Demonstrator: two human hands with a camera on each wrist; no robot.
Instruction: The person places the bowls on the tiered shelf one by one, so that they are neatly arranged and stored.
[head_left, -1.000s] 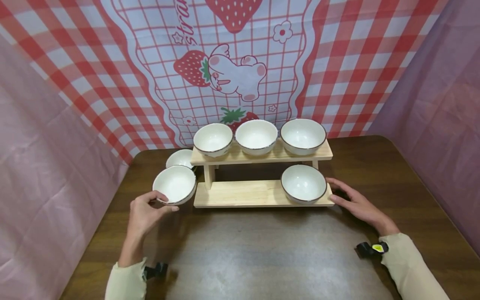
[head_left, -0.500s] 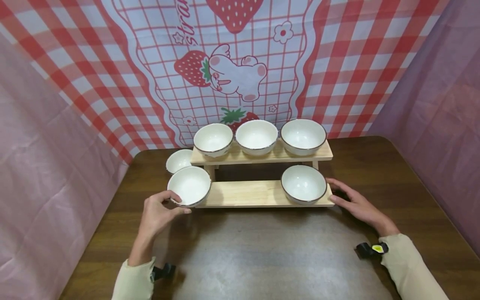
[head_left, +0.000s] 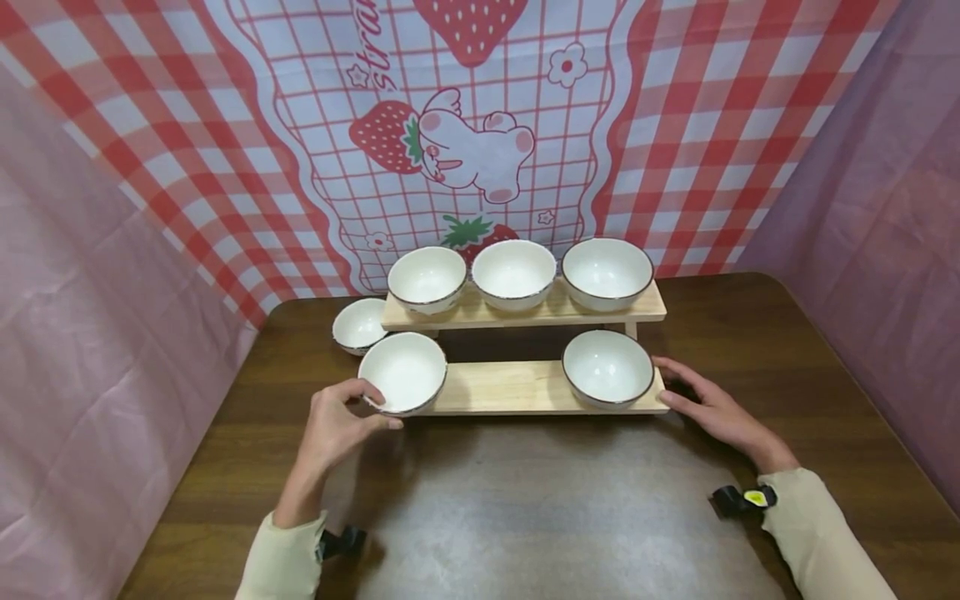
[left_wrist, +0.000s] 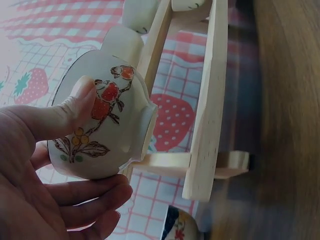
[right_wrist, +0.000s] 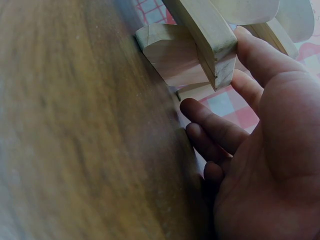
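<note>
My left hand pinches a white bowl by its near-left side, thumb outside and a fingertip inside the dark rim. In the left wrist view this bowl shows painted red fruit and brown leaves. Tilted slightly, it hangs over the left end of the lower board of a two-tier wooden stand, its base apart from the wood. At the stand's right end, my right hand touches the board end with thumb and index finger, the other fingers loosely bent. Beside it, another white bowl sits on the lower board.
Three white bowls stand in a row on the upper board: left, middle and right. Behind the held bowl, another bowl sits on the brown table. A strawberry-print cloth hangs behind the stand.
My left hand has carried its bowl rightward, from beside the stand to over the left end of the lower board. The right hand and the other bowls have stayed in place.
</note>
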